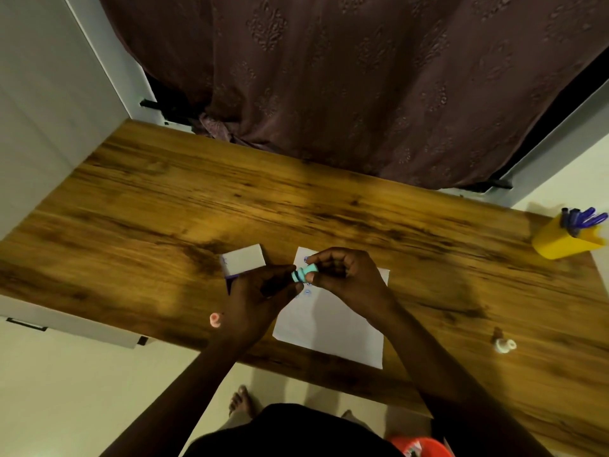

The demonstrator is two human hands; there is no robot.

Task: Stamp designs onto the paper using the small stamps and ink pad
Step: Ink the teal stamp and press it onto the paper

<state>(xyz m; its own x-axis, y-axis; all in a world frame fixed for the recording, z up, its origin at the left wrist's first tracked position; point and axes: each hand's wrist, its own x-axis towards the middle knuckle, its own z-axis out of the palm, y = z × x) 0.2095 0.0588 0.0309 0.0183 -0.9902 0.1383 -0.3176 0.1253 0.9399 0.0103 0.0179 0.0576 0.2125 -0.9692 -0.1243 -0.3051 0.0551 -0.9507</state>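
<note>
A small teal stamp [304,271] is held between both hands above the upper left part of the white paper [333,324]. My right hand [342,275] grips its body between thumb and fingers. My left hand [260,291] pinches its dark end. A few blue stamped marks [307,292] show on the paper near the hands. The ink pad box [244,258], white with a purple edge, lies just left of my left hand. A pink stamp [215,319] lies on the table to the left, and a white stamp [503,345] lies far right.
The wooden table [164,209] runs wide from left to right. A yellow holder with blue pens [566,239] stands at the far right edge. A brown curtain [362,77] hangs behind the table. A red object [418,446] sits on the floor by my feet.
</note>
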